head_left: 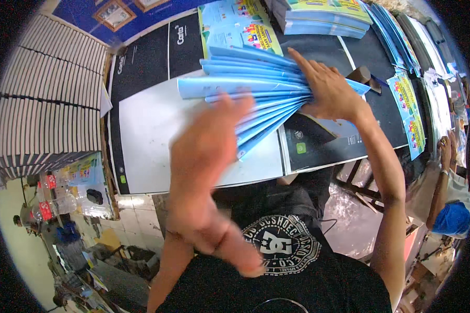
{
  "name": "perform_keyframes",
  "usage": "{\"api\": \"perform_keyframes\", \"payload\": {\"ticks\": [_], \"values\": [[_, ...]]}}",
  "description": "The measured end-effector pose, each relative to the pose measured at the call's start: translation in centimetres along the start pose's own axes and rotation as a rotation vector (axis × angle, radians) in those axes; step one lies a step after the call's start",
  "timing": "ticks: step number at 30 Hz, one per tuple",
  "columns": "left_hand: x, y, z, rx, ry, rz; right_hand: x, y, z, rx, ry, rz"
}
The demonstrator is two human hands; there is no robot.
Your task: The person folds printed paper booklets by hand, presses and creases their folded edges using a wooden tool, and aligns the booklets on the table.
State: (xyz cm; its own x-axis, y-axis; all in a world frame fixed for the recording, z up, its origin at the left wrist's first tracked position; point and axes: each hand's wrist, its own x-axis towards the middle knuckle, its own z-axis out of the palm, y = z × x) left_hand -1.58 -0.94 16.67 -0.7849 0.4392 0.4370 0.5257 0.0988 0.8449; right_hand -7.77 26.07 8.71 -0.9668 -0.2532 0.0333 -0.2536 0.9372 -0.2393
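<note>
A sheaf of folded blue printed sheets (256, 78) is spread like a fan over the table, its loose ends toward the left. My right hand (331, 94) grips the gathered right end, its index finger stretched along the top. My left hand (206, 146) is blurred by motion in front of the fan, thumb spread far from the fingers. Its fingertips overlap the sheets' lower left edges; whether they touch, I cannot tell. Under the fan lies a white board (156, 135) on the black tabletop covering (146, 57). A dark brown block (358, 77) sits just beyond my right hand.
Tall stacks of books (49, 88) stand at the left. A pile of blue and yellow booklets (323, 21) is at the back, beside a flat printed sheet (237, 26). More printed sheets (408, 115) lie at the right edge. Another person with a blue head covering (451, 219) is at the right.
</note>
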Motion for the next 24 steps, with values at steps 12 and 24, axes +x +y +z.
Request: {"api": "perform_keyframes", "payload": {"ticks": [12,24], "values": [[6.5,-12.2,3.6,1.024,-0.458,0.062,-0.5,-0.2,1.0,0.008,0.12,0.032],[6.9,-4.6,2.5,1.066,-0.503,0.164,-3.7,-1.4,-2.0,0.115,0.369,-0.308]]}}
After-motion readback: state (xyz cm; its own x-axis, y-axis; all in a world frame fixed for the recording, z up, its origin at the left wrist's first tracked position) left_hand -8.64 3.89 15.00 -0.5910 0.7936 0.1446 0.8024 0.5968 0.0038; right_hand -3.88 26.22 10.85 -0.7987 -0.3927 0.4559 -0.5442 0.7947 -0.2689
